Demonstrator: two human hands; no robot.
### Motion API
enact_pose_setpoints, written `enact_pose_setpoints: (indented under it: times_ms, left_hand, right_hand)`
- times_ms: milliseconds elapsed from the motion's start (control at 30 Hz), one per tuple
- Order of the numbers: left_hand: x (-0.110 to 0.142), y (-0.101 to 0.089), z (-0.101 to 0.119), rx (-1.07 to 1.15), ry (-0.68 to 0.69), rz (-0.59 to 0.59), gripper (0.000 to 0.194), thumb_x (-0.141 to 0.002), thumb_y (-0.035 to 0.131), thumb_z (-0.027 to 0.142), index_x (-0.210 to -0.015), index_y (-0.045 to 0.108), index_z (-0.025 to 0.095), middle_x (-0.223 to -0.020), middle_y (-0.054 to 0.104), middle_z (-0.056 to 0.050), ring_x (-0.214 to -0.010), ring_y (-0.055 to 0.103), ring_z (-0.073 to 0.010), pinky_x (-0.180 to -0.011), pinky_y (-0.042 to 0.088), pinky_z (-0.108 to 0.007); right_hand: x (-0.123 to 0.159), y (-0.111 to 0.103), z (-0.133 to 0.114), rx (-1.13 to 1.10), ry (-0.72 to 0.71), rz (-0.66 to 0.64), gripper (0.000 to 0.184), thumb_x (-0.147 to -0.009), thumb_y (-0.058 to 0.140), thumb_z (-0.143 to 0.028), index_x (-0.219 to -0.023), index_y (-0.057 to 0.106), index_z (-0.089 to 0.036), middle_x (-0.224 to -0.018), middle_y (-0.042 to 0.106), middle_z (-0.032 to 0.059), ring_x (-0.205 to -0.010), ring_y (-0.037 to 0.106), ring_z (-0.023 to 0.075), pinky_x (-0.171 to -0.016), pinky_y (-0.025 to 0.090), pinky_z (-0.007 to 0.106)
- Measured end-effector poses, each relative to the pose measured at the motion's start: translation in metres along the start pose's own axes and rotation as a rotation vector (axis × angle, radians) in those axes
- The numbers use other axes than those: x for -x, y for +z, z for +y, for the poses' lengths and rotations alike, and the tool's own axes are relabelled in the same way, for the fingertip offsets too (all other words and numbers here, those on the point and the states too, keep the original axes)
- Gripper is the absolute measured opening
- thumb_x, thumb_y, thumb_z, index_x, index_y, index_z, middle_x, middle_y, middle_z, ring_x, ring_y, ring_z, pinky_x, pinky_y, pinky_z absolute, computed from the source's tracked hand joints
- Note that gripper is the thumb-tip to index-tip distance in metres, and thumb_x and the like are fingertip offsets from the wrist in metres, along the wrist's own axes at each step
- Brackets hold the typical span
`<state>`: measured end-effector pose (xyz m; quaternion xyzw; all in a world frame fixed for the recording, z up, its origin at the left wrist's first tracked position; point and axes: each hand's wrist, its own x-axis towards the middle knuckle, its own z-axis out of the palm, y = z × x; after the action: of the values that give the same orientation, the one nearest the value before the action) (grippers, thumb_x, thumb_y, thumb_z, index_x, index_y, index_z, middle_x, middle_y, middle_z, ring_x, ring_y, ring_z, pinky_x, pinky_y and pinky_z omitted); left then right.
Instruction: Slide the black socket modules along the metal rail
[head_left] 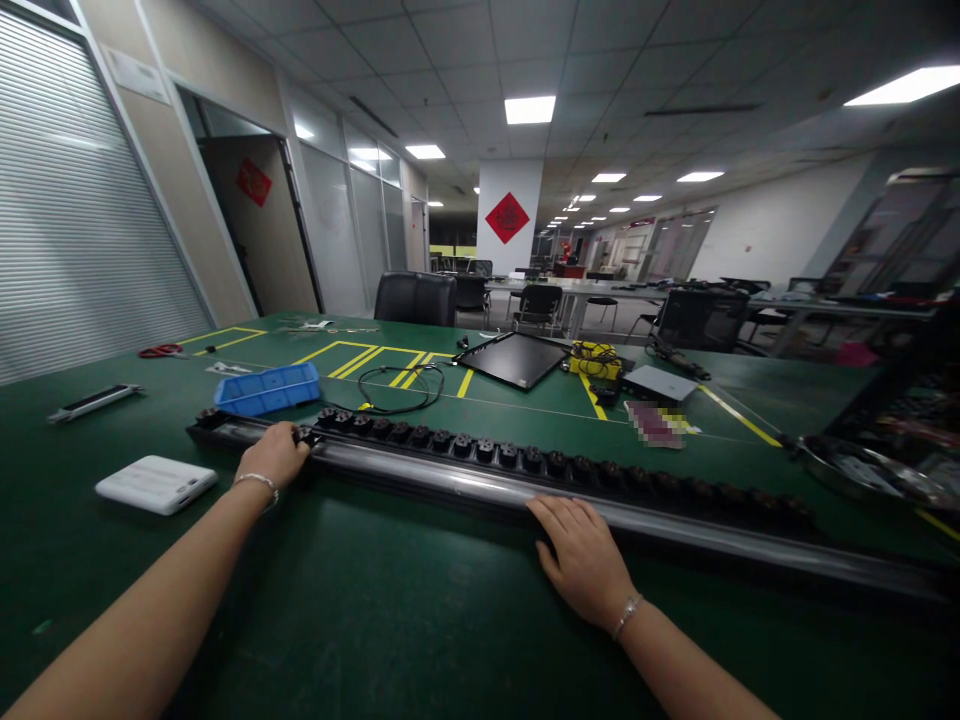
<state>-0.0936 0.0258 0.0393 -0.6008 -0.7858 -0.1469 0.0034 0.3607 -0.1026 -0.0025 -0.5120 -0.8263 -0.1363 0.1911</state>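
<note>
A long black channel (450, 482) with a shiny metallic inner strip lies across the table, slanting toward the lower right. Along its far side runs a row of small black round parts (485, 450) with holes in their tops. Near the channel's left end, my left hand (271, 455) is closed, thumb and fingertips pinching a small black part (305, 434); its underside is hidden. Farther right, my right hand (585, 560) rests its outstretched fingers on the channel's near edge, the thumb held apart below. Behind the left hand sits a blue plastic bin (268, 390).
On the green table (390, 620) are a white power bank-like box (156, 484), red-handled scissors (161, 351), a black cable (401, 410), a dark flat panel (514, 358), a yellow item with cables (595, 358), a grey box (658, 383) and a metal bowl (840, 470).
</note>
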Motion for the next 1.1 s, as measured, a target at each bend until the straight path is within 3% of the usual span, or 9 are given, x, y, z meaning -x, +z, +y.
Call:
enact_pose_setpoints:
  times_ms: [333,767,1100]
  left_hand:
    - [0.042,0.013,0.048,0.056,0.170,0.051,0.039,-0.079,0.039,0.036,-0.106,0.057,0.014,-0.106,0.061,-0.013,-0.099,0.057,-0.0260,-0.088,0.043,-0.035]
    - [0.105,0.025,0.134,0.208,0.575,0.048,0.037,-0.079,0.047,0.029,-0.113,0.056,0.019,-0.105,0.062,-0.012,-0.101,0.056,-0.0264,-0.091,0.042,-0.040]
    - [0.142,0.042,0.190,0.349,0.776,0.008,0.045,-0.076,0.052,0.026,-0.121,0.047,0.022,-0.111,0.059,-0.012,-0.105,0.053,-0.0264,-0.095,0.039,-0.044]
  right_hand:
    - [0.000,0.000,-0.001,-0.026,0.007,-0.003,0.044,-0.080,0.044,-0.020,-0.124,0.049,-0.021,-0.123,0.050,0.0048,-0.111,0.043,0.0194,-0.101,0.023,0.040]
    - [0.000,-0.001,0.000,0.006,-0.018,0.009,0.047,-0.079,0.043,-0.020,-0.126,0.046,-0.019,-0.123,0.049,0.0066,-0.110,0.044,0.0201,-0.100,0.024,0.040]
    - [0.000,-0.001,-0.002,0.022,-0.021,0.024,0.052,-0.080,0.040,-0.019,-0.132,0.040,-0.015,-0.129,0.045,0.0086,-0.112,0.043,0.0209,-0.102,0.023,0.041]
